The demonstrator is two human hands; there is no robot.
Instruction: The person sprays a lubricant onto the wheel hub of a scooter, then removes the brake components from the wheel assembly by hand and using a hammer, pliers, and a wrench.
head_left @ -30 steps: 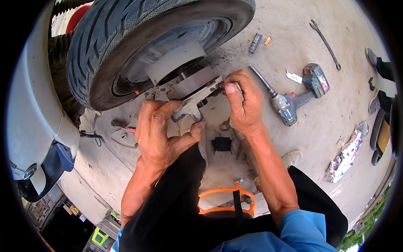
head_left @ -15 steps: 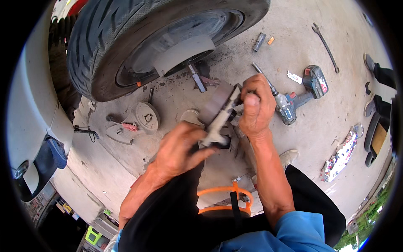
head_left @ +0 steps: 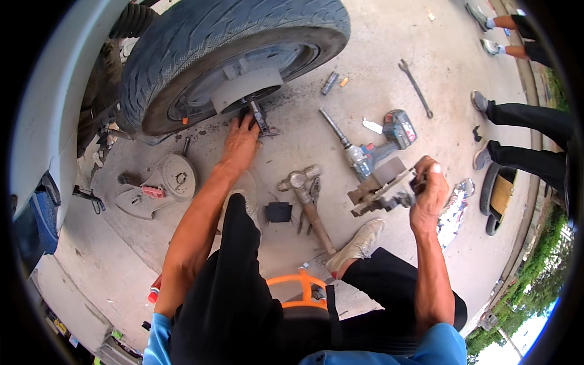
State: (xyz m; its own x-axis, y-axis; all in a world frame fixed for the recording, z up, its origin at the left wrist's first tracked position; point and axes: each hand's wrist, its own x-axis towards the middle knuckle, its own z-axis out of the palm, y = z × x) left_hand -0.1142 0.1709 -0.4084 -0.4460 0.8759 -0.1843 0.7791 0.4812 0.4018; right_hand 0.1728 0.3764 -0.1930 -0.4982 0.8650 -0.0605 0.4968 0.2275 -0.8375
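My left hand [head_left: 241, 146] reaches to the wheel's hub, its fingers stretched out beside the dark metal axle shaft [head_left: 258, 115]; the fingertips are partly in shadow, so I cannot tell whether they touch it. The shaft sticks out below the grey round hub drum [head_left: 246, 91] of a wheel with a black tire [head_left: 231, 42]. Off to the right, my right hand [head_left: 429, 194] is closed around the edge of a grey metal brake part [head_left: 389, 188] with a curved band, raised above the floor.
Between my feet lie a hammer [head_left: 311, 210], pliers [head_left: 314, 194] and a black block [head_left: 278, 212]. A cordless impact wrench [head_left: 362, 155], a socket [head_left: 329, 83] and a spanner [head_left: 416, 88] lie farther right. A round grey cover [head_left: 178, 176] is at left; people's legs [head_left: 523, 118] stand right.
My left hand has let go of the brake part and moved forward to the hub. My right hand has carried the part to the right. The hammer and black block now show.
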